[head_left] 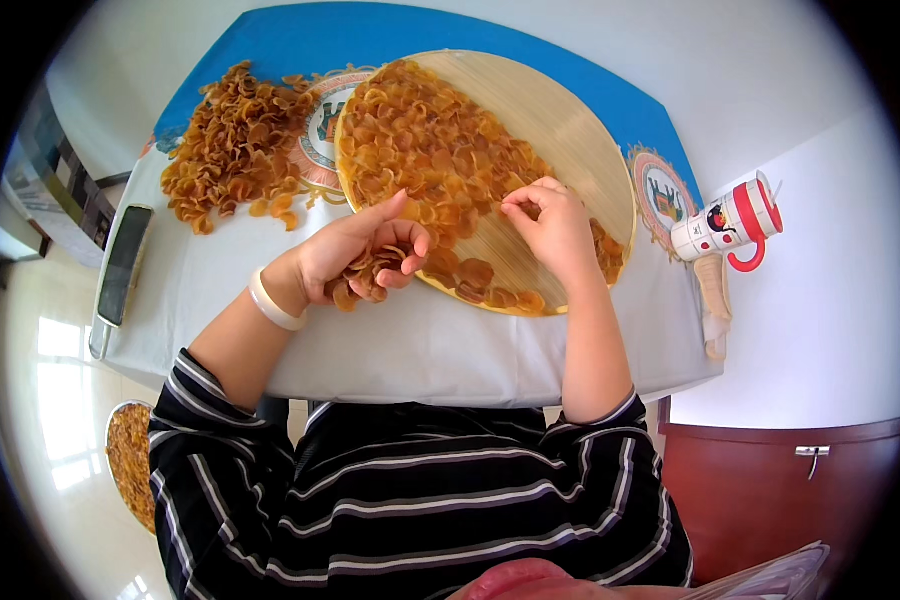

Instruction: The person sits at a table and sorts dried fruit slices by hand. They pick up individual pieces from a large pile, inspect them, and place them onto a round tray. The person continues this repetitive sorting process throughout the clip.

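Brown slices [440, 150]: spread over part of a round board [585, 140], with more in the left grip [340, 250], curled loosely around a handful. Thin, they are probably light, rather stiff and breakable, best taken singly by the rim. Right grip [555, 225]: fingertips pressed together above the board; whether they pinch a slice cannot be told. Farther left: a loose pile [235, 150] on the cloth-covered desk [420, 365].

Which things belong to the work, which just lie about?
In use:
thin amber-brown slices, heaped, spread and in the left hand
round, pale, wood-look board under the right hand

Apparently lying about:
flat, black, rectangular device
red-and-white cylindrical cup
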Tool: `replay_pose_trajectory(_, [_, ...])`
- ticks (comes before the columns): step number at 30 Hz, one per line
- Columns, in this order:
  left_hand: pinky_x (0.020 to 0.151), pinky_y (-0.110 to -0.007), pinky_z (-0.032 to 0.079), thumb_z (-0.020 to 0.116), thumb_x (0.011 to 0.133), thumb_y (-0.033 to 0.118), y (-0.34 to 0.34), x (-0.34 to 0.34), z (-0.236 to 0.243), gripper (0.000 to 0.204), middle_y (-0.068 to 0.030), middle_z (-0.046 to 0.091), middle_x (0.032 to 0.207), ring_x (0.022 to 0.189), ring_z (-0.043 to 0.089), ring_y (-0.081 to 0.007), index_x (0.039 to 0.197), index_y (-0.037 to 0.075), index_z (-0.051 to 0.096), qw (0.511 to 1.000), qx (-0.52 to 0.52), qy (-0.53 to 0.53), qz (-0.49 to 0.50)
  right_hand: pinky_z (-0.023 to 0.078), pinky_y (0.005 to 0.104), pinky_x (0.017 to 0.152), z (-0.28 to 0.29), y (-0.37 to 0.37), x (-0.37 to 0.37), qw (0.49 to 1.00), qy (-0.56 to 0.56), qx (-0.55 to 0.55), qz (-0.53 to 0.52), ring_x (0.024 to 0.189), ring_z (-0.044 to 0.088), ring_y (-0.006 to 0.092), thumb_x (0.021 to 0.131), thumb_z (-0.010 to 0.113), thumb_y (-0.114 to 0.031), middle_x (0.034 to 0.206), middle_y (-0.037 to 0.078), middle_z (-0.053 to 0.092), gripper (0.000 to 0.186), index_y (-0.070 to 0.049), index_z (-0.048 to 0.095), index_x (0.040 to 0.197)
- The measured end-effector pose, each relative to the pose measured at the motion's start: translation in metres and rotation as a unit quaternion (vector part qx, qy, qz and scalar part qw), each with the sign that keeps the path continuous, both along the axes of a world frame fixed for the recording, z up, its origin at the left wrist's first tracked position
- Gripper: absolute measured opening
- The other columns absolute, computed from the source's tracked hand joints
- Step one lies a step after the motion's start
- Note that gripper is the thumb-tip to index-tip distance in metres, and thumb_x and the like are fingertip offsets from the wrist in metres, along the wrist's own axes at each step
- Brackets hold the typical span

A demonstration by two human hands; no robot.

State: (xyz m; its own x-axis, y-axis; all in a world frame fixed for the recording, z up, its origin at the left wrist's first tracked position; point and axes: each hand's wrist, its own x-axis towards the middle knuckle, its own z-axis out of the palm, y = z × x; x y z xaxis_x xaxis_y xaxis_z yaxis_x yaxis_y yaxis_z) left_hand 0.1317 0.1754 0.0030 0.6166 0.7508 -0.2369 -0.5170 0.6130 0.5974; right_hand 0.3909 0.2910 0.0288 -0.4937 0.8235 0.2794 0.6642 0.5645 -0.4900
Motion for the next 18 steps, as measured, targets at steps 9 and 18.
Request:
replay_pose_trajectory(9, [0.037,-0.018,0.024,0.034,0.105,0.06,0.0,0.001,0.001,0.06,-0.0048,0.053,0.08,0.06,0.042,-0.0092,0.096,0.005,0.056,1.0,-0.012,0.017,0.013,0.05,0.0341,0.069,-0.012,0.004,-0.003,0.999,-0.028,0.019,-0.029,0.075,0.062,0.0205,0.083,0.075,-0.014,0.084,0.008,0.063,0.011,-0.003,0.072,0.081])
replay_pose_trajectory(18, [0.037,-0.018,0.024,0.033,0.105,0.061,0.0,0.002,-0.001,0.061,-0.0044,0.053,0.079,0.059,0.042,-0.0089,0.096,0.005,0.056,0.999,-0.005,0.034,0.012,0.052,0.04,0.074,-0.014,0.002,-0.008,0.998,-0.015,0.021,-0.054,0.082,0.064,0.0275,0.082,0.075,-0.015,0.083,0.01,0.065,0.009,-0.006,0.074,0.08])
